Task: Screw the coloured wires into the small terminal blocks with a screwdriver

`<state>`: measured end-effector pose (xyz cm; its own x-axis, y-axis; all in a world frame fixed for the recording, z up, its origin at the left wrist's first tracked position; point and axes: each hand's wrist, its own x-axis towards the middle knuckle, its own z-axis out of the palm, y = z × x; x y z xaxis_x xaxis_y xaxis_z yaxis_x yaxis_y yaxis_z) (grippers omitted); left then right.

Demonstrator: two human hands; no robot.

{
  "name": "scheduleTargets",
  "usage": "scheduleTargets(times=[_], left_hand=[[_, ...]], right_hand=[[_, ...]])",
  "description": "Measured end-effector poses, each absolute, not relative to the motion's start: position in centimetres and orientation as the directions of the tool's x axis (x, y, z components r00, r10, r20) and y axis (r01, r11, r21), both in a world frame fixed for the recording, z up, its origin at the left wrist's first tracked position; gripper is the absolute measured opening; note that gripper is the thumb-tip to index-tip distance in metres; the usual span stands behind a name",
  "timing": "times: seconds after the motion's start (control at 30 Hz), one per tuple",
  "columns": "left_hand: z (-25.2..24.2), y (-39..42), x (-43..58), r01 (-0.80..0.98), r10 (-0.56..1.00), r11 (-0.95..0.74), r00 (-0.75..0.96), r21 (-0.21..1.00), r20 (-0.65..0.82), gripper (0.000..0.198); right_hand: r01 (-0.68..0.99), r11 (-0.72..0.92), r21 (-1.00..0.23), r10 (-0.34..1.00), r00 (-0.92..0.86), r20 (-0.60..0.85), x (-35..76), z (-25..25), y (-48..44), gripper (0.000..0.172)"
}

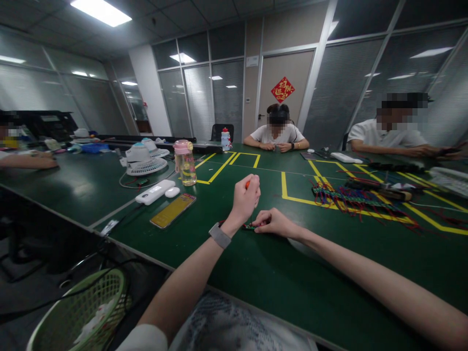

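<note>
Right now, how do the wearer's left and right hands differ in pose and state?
The left hand is raised, curled around a small orange object; the right hand is low at the dark green table, touching a small green circuit board. The left hand has a broad grey band at its wrist; the right hand has none. Both are ungloved.

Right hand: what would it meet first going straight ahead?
The small circuit board, at the fingertips of the right hand; beyond that, probably the grey wristband on the left wrist, though depth is unclear.
</note>
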<state>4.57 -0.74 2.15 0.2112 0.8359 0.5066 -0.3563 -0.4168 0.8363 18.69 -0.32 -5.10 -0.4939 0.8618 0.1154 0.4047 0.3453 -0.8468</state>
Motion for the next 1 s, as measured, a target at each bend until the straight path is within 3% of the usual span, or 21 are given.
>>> scheduleTargets(times=[0.3,0.57,0.73,0.8,0.87,0.93,1.0], left_hand=[[1.8,-0.4,4.7,-0.373,0.836,-0.395,0.234,0.840,0.497,0.038],[1.8,-0.6,5.0,-0.378,0.816,-0.240,0.420,0.894,0.397,0.038],[2.4,-0.8,4.1,-0.347,0.841,-0.382,0.253,0.856,0.478,0.039],[2.5,-0.5,3.0,-0.140,0.822,-0.545,0.105,0.827,0.559,0.041],[2.5,-0.2,1.7,0.300,0.714,-0.666,-0.005,0.682,0.700,0.037],[2.3,0.0,0.3,0.699,0.674,-0.541,0.026,0.468,0.739,0.025],[1.9,0.1,-0.9,0.903,0.729,-0.294,-0.001,0.314,0.685,0.026]], right_hand=[[0.406,0.328,-0.853,0.866,-0.491,0.099,18.7,-5.0,-0.4,0.025],[0.394,0.337,-0.855,0.864,-0.491,0.113,18.7,-5.5,-0.2,0.023],[0.426,0.367,-0.827,0.861,-0.492,0.129,18.8,-5.4,-0.2,0.026],[0.436,0.378,-0.817,0.856,-0.500,0.129,18.8,-5.3,-0.3,0.027],[0.444,0.376,-0.814,0.856,-0.502,0.122,18.8,-5.2,-0.4,0.027],[0.448,0.373,-0.813,0.858,-0.499,0.119,18.8,-5.3,-0.3,0.026],[0.448,0.376,-0.811,0.858,-0.498,0.122,18.8,-5.4,-0.3,0.025]])
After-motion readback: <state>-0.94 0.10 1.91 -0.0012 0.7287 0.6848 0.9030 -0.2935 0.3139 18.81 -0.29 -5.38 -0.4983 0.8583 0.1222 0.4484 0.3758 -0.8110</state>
